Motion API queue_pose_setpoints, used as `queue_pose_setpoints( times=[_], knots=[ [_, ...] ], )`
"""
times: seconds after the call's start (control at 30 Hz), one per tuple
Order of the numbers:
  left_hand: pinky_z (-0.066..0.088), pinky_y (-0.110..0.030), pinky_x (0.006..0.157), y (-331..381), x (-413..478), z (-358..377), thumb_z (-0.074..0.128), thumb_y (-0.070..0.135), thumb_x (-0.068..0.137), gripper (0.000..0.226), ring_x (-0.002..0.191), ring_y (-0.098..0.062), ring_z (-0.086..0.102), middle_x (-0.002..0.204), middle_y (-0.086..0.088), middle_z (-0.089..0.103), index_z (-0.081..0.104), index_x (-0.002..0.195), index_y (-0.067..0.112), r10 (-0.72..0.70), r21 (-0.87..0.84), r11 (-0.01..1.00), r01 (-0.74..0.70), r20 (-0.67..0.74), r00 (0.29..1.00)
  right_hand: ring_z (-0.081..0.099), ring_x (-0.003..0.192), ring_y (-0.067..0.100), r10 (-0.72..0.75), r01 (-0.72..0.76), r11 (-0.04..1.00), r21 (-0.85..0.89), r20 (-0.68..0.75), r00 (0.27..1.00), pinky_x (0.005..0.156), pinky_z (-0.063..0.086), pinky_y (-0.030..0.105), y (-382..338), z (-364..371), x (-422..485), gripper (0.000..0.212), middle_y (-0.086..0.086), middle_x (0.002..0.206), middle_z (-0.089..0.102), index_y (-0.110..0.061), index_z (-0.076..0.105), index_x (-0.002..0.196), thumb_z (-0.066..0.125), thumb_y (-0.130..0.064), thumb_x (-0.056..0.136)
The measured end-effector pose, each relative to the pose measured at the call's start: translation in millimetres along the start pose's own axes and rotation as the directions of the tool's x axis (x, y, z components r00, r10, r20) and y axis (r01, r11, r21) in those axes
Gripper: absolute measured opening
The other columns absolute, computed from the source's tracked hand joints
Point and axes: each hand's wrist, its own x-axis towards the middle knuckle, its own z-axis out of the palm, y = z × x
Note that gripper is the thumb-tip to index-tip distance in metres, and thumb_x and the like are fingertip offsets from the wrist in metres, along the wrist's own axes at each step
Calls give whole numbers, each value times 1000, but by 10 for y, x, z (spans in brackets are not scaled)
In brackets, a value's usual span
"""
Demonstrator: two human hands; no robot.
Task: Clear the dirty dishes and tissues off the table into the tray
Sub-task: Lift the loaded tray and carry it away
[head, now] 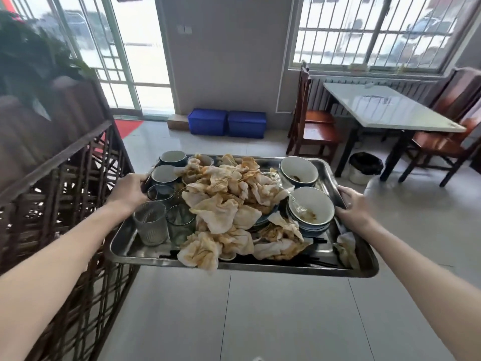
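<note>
view: head
task thing: shiny rectangular steel tray (286, 270), held up in the air over the pale tiled floor (286, 321), between your arms, no desk under it
left grip: your left grip (128, 190) is curled over the tray's left rim, beside the small dark cups (164, 175); it has hold of the tray and nothing else
right grip: your right grip (355, 208) is wrapped round the right rim, next to the stacked white blue-rimmed bowls (313, 207); again it has the tray only
load: heap of crumpled orange-stained tissues (226, 199) mid-tray; clear ribbed glasses (151, 222) near left; black chopsticks (320, 259) along the near edge
done: tray looks fully loaded, so I judge the clearing finished or close to it
left: can't confirm; the white-topped desk (385, 108) far right shows glare and one small unclear thing, and I can't tell if it's the desk you cleared
hidden: plates under the tissues are mostly covered; your fingertips below both rims are out of sight
hard to make out: one tissue overhangs the near rim; can't tell how it is held there
</note>
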Motion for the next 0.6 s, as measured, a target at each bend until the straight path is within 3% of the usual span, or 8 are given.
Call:
queue_pose_setpoints(
  times=[0.27, 0.6],
  knots=[
    [38, -31, 62, 212, 1688, 375, 79, 17, 76, 29, 68, -26, 59, 82, -21, 71, 74, 104, 13, -45, -23, 999, 45, -23, 999, 51, 124, 29, -14, 16, 999, -38, 48, 999, 105, 39, 38, -48, 340, 2008, 64, 15, 132, 57, -4, 50, 136, 74, -3, 76],
    [47, -35, 68, -103, 3898, 1007, 80, 19, 75, 32, 71, -24, 57, 80, -14, 70, 73, 106, 17, -62, -55, 997, 61, -10, 998, 59, 112, 31, -22, 26, 999, -46, 89, 996, 99, 45, 40, -108, 1300, 4208, 63, 12, 126, 62, -8, 52, 135, 74, -6, 75]
  ],
)
